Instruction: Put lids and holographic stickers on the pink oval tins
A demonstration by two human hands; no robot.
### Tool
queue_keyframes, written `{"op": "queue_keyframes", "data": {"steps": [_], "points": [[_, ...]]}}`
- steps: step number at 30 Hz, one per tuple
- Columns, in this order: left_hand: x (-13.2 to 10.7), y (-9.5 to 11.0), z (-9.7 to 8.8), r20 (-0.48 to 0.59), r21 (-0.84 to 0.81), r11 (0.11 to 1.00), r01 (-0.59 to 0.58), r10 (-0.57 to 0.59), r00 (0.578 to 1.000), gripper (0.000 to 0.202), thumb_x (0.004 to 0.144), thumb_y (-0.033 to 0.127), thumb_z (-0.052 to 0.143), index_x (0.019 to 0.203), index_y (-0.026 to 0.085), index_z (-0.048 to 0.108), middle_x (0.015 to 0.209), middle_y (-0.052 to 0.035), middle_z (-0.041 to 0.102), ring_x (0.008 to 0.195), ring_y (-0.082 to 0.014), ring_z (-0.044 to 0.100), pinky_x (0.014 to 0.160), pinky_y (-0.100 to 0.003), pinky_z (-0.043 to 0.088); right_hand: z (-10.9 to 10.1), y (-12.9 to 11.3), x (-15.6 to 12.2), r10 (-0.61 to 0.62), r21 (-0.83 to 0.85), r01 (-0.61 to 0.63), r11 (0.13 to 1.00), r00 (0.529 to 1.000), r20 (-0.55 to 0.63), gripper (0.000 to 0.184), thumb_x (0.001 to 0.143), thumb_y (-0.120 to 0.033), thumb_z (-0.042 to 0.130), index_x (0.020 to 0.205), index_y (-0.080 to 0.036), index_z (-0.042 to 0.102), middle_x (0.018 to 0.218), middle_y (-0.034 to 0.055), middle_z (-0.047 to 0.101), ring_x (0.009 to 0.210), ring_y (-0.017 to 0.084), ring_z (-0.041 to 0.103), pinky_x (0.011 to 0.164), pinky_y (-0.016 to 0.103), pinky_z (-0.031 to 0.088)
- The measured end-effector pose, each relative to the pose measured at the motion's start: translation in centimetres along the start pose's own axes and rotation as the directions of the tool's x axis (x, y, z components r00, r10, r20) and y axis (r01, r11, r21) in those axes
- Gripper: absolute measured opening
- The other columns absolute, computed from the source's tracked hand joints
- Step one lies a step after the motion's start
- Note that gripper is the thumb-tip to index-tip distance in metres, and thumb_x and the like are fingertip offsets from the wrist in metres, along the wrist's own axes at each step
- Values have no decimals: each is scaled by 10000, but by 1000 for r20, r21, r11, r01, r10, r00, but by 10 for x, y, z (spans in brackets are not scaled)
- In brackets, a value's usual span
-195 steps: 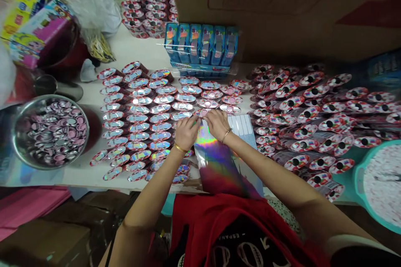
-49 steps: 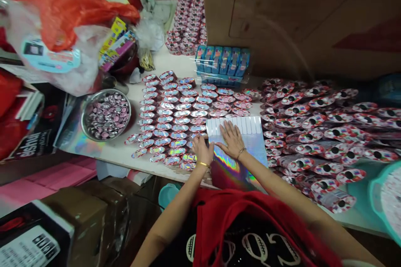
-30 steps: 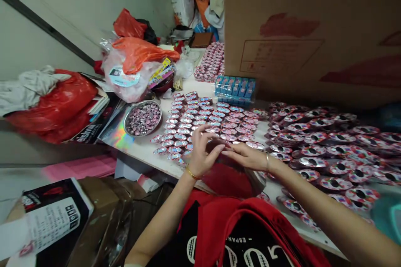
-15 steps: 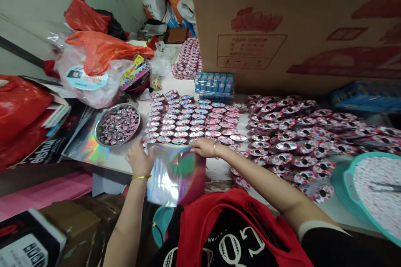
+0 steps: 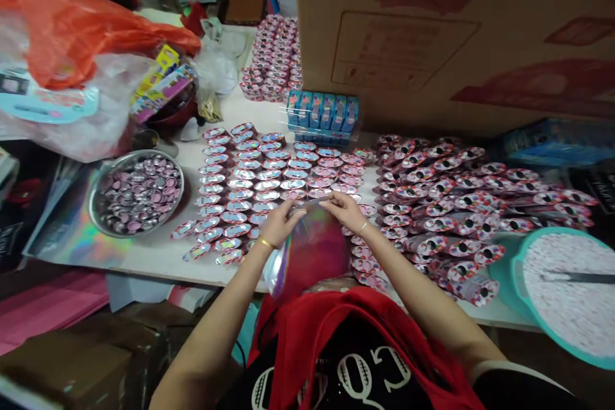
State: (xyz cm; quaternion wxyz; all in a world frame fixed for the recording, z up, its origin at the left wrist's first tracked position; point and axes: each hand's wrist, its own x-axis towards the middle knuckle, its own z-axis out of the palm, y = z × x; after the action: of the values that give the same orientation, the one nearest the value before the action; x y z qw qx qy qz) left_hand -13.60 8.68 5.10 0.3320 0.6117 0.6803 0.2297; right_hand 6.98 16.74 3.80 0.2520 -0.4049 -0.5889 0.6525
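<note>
Holding a curled holographic foil sheet [image 5: 312,250] up off the desk [image 5: 154,262], just right of the steel bowl [image 5: 92,211]; L hand [image 5: 280,223] & R hand [image 5: 343,210] both at its upper edge, fingers [image 5: 294,207] clasped on the foil, not released. Step in hand: sheet bent & lifted, mid-handling. Long axis tilted, upper end pointing away from the red top [image 5: 312,327], lower end drooping toward it. Next move calls for a steady two-hand grip, clear of the round foil packs [image 5: 240,186].
</note>
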Motion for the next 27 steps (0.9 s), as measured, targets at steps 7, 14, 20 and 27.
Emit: {"op": "queue_keyframes", "data": {"steps": [7, 14, 20, 27], "points": [[41, 43, 67, 124, 216, 957, -195, 171, 977, 389, 874, 452, 546, 1161, 191, 576, 1072, -94, 643, 1007, -238, 562, 844, -352, 400, -52, 36, -45, 147, 14, -147, 989, 974, -171, 394, 805, -591, 533, 706, -212, 502, 608, -35, 443, 549, 113, 400, 506, 241, 319], [61, 76, 86, 116, 386, 846, -367, 350, 929, 256, 937, 290, 442, 1035, 206, 663, 1009, -83, 639, 941, -232, 536, 805, -362, 391, -52, 44, -36, 204, 37, -201, 979, 957, -205, 408, 824, -619, 482, 723, -226, 520, 551, -20, 477, 550, 147, 472, 503, 262, 384], [58, 70, 92, 111, 418, 813, -404, 396, 912, 210, 895, 200, 510, 1044, 213, 657, 1129, -97, 643, 917, -221, 577, 771, -363, 392, -48, 39, -24, 344, 205, -308, 929, 923, -173, 401, 774, -619, 518, 687, -230, 478, 517, -39, 466, 447, 132, 456, 438, 268, 383], [48, 64, 94, -6, 360, 857, -368, 396, 918, 173, 900, 194, 478, 942, 188, 646, 1138, -113, 634, 1009, -239, 559, 838, -388, 407, -40, 38, -16, 436, 421, -352, 836, 892, -118, 318, 734, -520, 604, 714, -216, 513, 538, -50, 491, 437, 105, 470, 424, 239, 390]]}}
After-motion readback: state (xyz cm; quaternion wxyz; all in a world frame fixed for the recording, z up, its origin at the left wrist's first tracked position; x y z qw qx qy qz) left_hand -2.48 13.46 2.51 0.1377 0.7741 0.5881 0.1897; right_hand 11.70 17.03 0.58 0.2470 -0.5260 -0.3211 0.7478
